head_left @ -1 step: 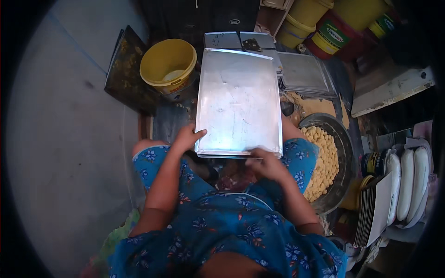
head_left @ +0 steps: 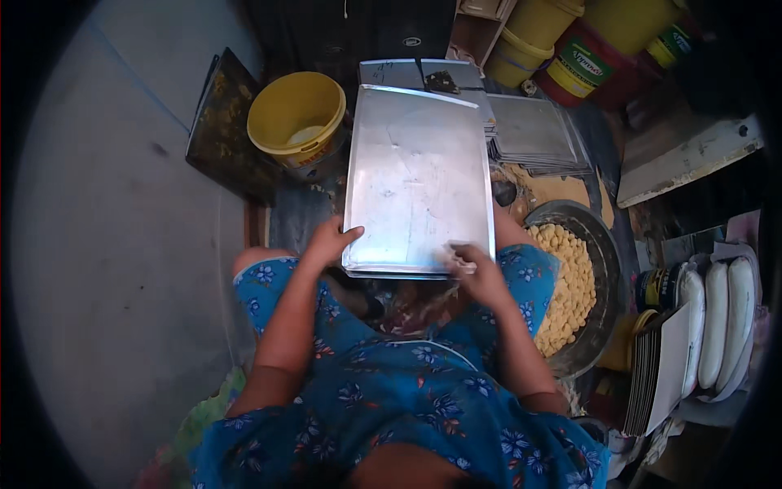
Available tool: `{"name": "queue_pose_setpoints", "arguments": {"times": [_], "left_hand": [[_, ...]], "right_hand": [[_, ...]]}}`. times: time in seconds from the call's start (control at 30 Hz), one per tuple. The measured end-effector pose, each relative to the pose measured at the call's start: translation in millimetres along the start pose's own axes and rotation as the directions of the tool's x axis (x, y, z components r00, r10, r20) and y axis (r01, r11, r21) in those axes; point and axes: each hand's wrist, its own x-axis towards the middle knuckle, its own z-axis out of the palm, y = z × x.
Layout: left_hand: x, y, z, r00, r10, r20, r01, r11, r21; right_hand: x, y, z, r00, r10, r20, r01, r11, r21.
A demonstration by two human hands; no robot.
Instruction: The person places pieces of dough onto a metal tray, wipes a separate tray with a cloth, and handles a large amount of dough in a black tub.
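A shallow silver metal tray (head_left: 418,175) lies over my lap, its far end raised on stacked trays. My left hand (head_left: 334,240) is closed on its near left edge, thumb over the rim. My right hand (head_left: 476,275), slightly blurred, is at the near right corner, fingers closed on a pale crumpled piece of cloth or paper (head_left: 459,259) against the tray. To the right of my knee, a dark round basin (head_left: 601,285) holds a heap of pale yellow dough balls (head_left: 562,277).
A yellow bucket (head_left: 296,114) and dark leaning boards (head_left: 220,122) stand back left. Flat trays (head_left: 533,130) are stacked back right, near yellow and red buckets (head_left: 574,65). White long packages (head_left: 715,322) and upright sheets (head_left: 656,371) are at the right, a grey wall (head_left: 106,244) at left.
My right hand has risen from below the tray's near edge onto its near right corner, bringing the pale crumpled piece into view. My left hand keeps its hold.
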Motion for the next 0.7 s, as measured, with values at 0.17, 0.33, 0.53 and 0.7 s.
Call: {"name": "queue_pose_setpoints", "arguments": {"times": [0.17, 0.33, 0.53, 0.7], "left_hand": [[-10.9, 78.9, 24.7, 0.993, 0.091, 0.079, 0.006, 0.619, -0.785], [-8.4, 170.3, 44.9, 0.966, 0.254, 0.042, -0.14, 0.658, -0.74], [-26.0, 243.5, 103.8, 0.934, 0.358, -0.023, -0.27, 0.66, -0.701], [-14.0, 206.7, 73.6, 0.944, 0.328, -0.047, -0.269, 0.675, -0.687]], "right_hand": [[21.0, 77.4, -52.9, 0.805, 0.115, -0.582, 0.061, 0.96, 0.274], [-14.8, 2.6, -186.8, 0.161, -0.202, -0.966, -0.098, 0.971, -0.219], [53.2, -20.1, -155.2, 0.712, 0.44, -0.547, -0.056, 0.812, 0.581], [102.0, 73.3, -119.0, 0.918, -0.008, -0.396, -0.013, 0.999, -0.05]]}}
